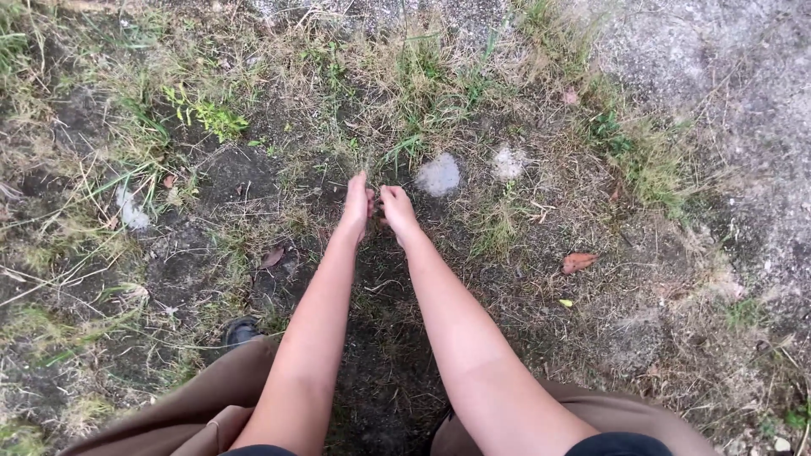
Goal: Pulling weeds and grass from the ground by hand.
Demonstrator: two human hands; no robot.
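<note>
- The ground is dark soil (380, 371) with patchy dry grass, and a grey gravel strip (743, 101) fills the upper right of the frame.
- Your left hand (356, 205) reaches down to the centre of the frame, with the fingers held together and pointing at a grass tuft (404, 150) just above them.
- Your right hand (397, 209) is just beside the left one, with the fingers curled narrow; I cannot tell if they pinch something.
- A pale flat stone (438, 175) lies near, to the right of your hands, and a second pale patch (508, 162) is further right.
- A brown dry leaf (578, 262) lies at the right of centre.
- Your dark shoe (241, 329) shows in the lower left, above the brown trousers (194, 414).
</note>
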